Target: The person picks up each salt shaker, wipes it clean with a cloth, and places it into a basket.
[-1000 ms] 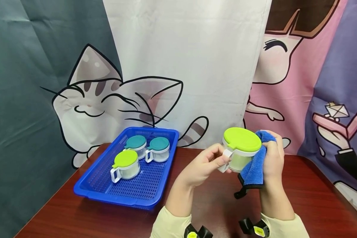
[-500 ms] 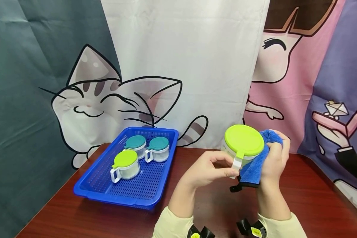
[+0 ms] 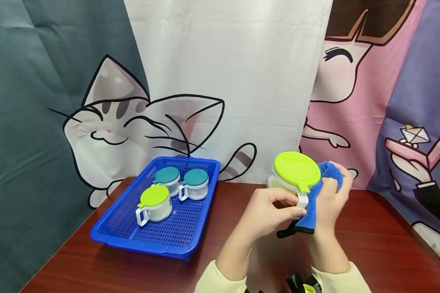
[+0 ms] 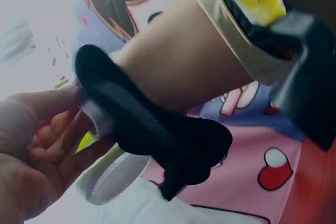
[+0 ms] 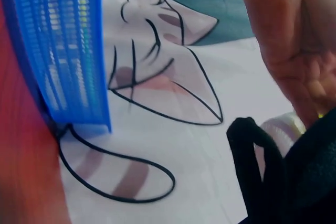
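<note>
A clear seasoning jar with a lime-green lid [image 3: 297, 167] is held up above the table's right half in the head view. My left hand [image 3: 269, 211] pinches its white handle [image 3: 302, 199] between thumb and fingers. Against the jar's right side, my right hand [image 3: 331, 201] grips a blue cloth [image 3: 311, 207] with a black edge and a dangling loop. In the left wrist view the cloth's dark underside [image 4: 147, 119] covers part of the handle, and the jar's base [image 4: 118, 179] shows below it. The right wrist view catches only a small part of the jar.
On the left of the dark red table [image 3: 77, 264] stands a blue perforated basket [image 3: 157, 244]. It holds a green-lidded jar [image 3: 155, 205] and two teal-lidded jars [image 3: 167, 179], [image 3: 195, 183]. A printed cartoon curtain [image 3: 242, 81] hangs behind the table.
The jar's handle has swung rightward toward the cloth as the jar turned. My left hand has moved right along with it, and the cloth stays at the jar's side.
</note>
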The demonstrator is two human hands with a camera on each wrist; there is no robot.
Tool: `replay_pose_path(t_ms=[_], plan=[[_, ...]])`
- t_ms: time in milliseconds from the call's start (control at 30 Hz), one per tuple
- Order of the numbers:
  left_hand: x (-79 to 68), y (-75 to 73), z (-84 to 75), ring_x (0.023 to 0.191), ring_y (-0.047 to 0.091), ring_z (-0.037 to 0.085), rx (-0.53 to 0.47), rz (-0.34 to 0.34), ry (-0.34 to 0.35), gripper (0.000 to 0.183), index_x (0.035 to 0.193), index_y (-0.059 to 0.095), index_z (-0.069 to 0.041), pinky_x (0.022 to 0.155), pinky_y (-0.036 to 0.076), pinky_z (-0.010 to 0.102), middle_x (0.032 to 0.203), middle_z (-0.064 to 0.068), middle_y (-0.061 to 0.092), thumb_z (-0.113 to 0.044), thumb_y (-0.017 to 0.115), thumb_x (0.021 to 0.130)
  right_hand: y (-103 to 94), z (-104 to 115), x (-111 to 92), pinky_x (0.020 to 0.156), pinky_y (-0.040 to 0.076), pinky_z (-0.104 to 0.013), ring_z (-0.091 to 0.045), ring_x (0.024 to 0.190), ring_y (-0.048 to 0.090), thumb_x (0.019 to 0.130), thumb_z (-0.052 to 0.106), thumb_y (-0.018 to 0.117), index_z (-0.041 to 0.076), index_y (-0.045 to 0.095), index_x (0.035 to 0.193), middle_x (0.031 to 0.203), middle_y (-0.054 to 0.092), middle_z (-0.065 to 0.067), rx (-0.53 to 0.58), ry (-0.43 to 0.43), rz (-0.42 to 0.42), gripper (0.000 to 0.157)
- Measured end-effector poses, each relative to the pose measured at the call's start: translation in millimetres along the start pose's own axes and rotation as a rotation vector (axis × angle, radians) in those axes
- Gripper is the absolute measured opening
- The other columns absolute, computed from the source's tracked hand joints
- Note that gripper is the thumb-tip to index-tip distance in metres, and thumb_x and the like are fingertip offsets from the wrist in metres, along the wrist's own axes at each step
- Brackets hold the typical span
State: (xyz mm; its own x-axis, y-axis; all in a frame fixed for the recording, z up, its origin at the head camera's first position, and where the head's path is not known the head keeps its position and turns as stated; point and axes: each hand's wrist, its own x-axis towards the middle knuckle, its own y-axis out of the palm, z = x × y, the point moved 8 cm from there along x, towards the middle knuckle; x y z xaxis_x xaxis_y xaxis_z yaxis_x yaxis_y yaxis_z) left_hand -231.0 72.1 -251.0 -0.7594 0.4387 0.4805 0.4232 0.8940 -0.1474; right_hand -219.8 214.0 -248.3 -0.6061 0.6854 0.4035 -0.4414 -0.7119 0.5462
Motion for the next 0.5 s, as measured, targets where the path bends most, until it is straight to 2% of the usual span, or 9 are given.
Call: replay_pose_path(t_ms=[200,367,500], plan=[[-2.1,6.3,-4.1,0.058,0.053,-0.001,-0.066,0.04,0.012,0.013,0.084,0.069,0.003,0.054,0.05,0.022,0.073,0.01,0.065,-0.002,0.076,0.074,-4.5,10.3,8.4,0.06,0.042,-0.02,-0.017,0.068,0.044,0.09,0.0,0.033,0.005,0.05,0.108,0.09,0.05,-0.011,0.109,-0.064,-0.029,0.026],[-0.7,3.0,-1.8,0.06,0.052,0.0,-0.04,0.012,0.028,0.012,0.085,0.069,0.002,0.054,0.046,0.017,0.073,0.012,0.063,-0.004,0.075,0.075,-2.3,5.0,3.2,0.062,0.044,-0.02,-0.017,0.071,0.045,0.091,0.002,0.034,0.008,0.05,0.111,0.092,0.05,-0.009,0.006,-0.054,-0.017,0.026],[0.7,0.0,-0.2,0.067,0.054,0.0,-0.041,0.05,0.041,0.014,0.09,0.067,0.004,0.062,0.047,0.017,0.081,0.018,0.064,-0.003,0.071,0.079,-2.7,4.0,3.7,0.061,0.044,-0.018,-0.016,0.071,0.045,0.091,0.005,0.035,0.011,0.05,0.111,0.094,0.05,-0.008,-0.069,-0.05,0.007,0.026]])
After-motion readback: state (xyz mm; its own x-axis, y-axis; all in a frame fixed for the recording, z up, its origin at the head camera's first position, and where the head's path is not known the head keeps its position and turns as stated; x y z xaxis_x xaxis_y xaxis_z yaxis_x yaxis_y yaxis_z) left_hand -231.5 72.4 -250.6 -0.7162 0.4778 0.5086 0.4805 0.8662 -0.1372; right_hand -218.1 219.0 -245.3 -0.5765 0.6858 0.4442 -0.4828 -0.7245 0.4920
